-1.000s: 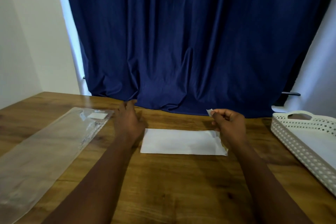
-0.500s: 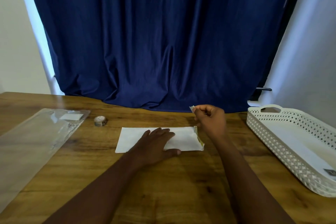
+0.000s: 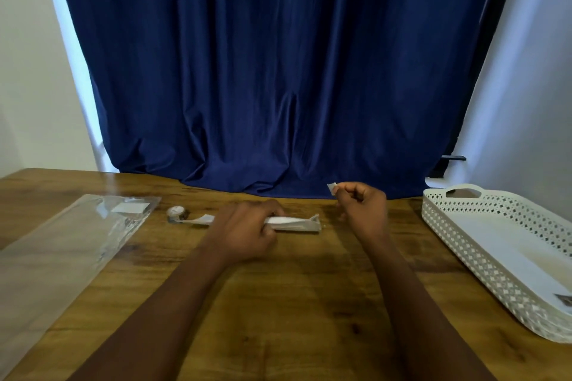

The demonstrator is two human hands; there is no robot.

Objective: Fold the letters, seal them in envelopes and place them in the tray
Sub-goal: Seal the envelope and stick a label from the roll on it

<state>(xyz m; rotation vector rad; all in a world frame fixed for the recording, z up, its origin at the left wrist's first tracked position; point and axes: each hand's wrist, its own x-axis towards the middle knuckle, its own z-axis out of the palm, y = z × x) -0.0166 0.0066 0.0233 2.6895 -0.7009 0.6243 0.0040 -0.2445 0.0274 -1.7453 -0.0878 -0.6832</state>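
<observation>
At centre frame, the left hand (image 3: 247, 230) now grips the envelope (image 3: 294, 224) and tilts it up off the worktop (image 3: 294, 303); half a second ago it lay flat under the palm. The right hand (image 3: 362, 210) pinches a small paper strip (image 3: 331, 187), as before. Judgement: sealing is under way. The tray (image 3: 464, 244) waits at right. A tape roll (image 3: 177, 213) sits upper left.
</observation>
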